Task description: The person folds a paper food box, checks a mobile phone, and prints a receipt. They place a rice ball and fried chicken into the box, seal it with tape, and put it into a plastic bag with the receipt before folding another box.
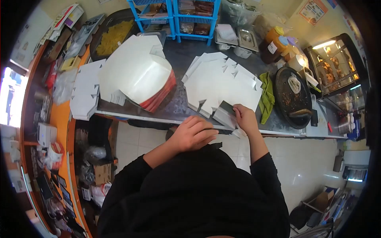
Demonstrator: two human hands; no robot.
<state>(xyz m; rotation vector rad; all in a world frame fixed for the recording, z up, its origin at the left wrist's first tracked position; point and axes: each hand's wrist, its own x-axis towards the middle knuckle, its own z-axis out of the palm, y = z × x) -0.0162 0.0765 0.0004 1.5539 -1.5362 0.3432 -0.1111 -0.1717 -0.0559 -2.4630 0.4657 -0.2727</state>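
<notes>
Far left, I have an orange-edged shelf unit (68,156), bent by the lens and cut by the dark rim; most of its contents are too small or blurred to name. Next, a dark tray of yellow food (115,37), its lower edge hidden by stacked white card. Small pile of white card blanks (84,90) at the counter's left end. Right of it, nested white-lined cartons with red sides (145,79); I cannot count them. Behind, a blue plastic rack (174,18), top cut off by the frame; its packets are hard to identify.

Left hand (194,134): in front of the counter edge, fingers bent and close together. The palm is turned from me, so I cannot tell whether it grips anything.

Main stack of notched white card blanks (220,81): on the counter ahead of both hands, lower layers mostly covered. Right hand (247,119): thumb and fingers pinched on a dark-and-white card piece (227,107) at the stack's near edge. I cannot make out whether it joins a blank; the fingers cover part.

Further right: a crumpled green cloth (266,97), a black oval tray (293,99), then a lit display case (333,65), its contents indistinct.
</notes>
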